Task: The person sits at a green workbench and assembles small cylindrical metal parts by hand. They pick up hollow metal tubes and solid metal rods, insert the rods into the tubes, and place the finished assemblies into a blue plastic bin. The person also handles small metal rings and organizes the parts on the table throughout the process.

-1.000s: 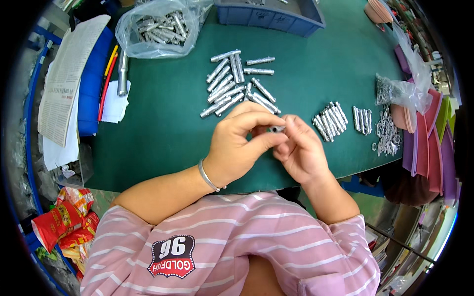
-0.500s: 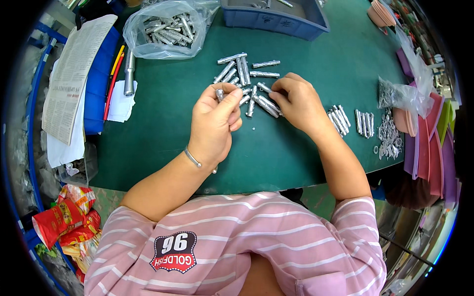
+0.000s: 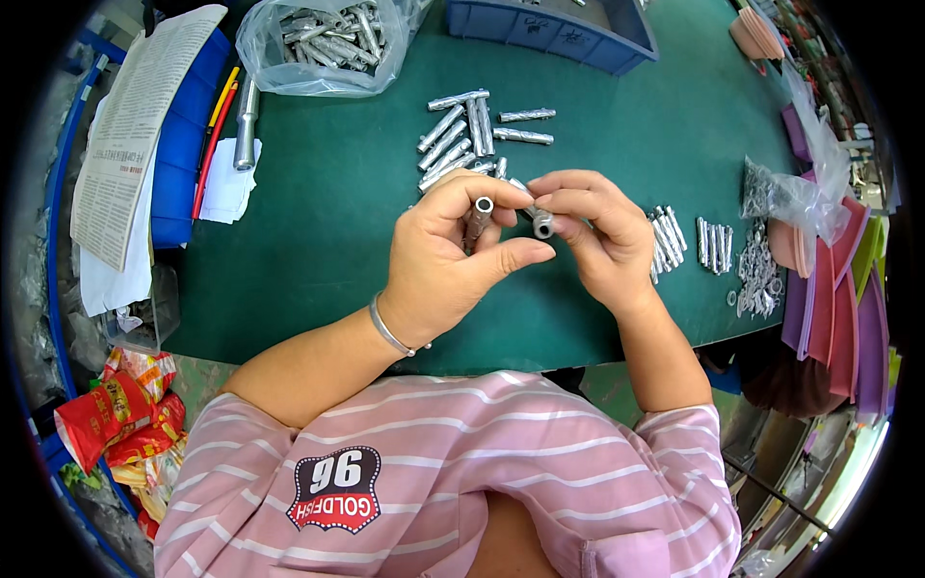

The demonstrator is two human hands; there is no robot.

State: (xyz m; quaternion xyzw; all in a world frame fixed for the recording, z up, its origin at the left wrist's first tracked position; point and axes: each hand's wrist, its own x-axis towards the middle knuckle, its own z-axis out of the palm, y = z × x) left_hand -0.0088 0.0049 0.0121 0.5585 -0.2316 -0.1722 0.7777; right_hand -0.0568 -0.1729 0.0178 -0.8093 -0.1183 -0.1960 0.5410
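Observation:
My left hand [image 3: 434, 236] has its fingers curled round a short silver metal tube [image 3: 479, 220], whose hollow end faces up. The left thumb stretches toward my right hand [image 3: 613, 239]. Between its thumb and fingers, the right hand pinches a second metal tube [image 3: 542, 226], its round open end toward me. Both hands are close together above the table's near half. Just beyond them lies a loose pile of similar metal tubes [image 3: 480, 127], partly hidden by my left fingers.
Right of my right forearm lie two neat rows of metal tubes [image 3: 714, 244] and a heap of small metal clips [image 3: 759, 275]. A clear bag of metal tubes [image 3: 332, 82] and a blue-grey tray [image 3: 549, 39] stand at the back. Pencils [image 3: 214, 144] lie at left.
My right hand has lifted a metal tube from the pile and brought it nearer. The left hand has turned, so its tube shows its hollow end; the hands are now closer together.

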